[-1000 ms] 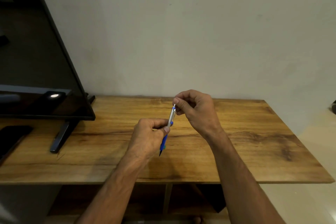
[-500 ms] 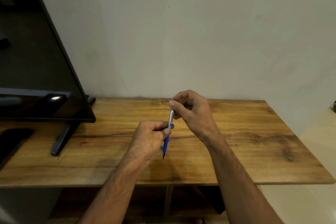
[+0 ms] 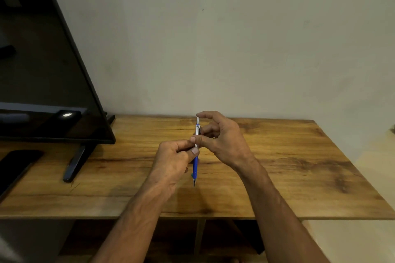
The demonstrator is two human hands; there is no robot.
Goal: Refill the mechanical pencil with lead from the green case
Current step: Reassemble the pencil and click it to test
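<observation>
The mechanical pencil [image 3: 195, 166] has a blue lower barrel and a silver upper part, and stands almost upright above the wooden table [image 3: 277, 173], tip down. My left hand [image 3: 177, 156] grips its middle between thumb and curled fingers. My right hand [image 3: 222, 136] holds the silver part, with the thumb against the barrel and the index finger arched over the top end. A small speck of green [image 3: 192, 175] shows beside the blue barrel below my left hand. I cannot tell whether it is the green case.
A large black TV [image 3: 42, 83] stands at the left on a dark foot [image 3: 74, 164]. A flat black device [image 3: 15, 164] lies at the far left. The wall runs behind the table, and its front edge lies near my forearms.
My right thumb has slid down onto the silver barrel and the index finger now arches over the top end. The pencil stands more upright. My left hand keeps its grip.
</observation>
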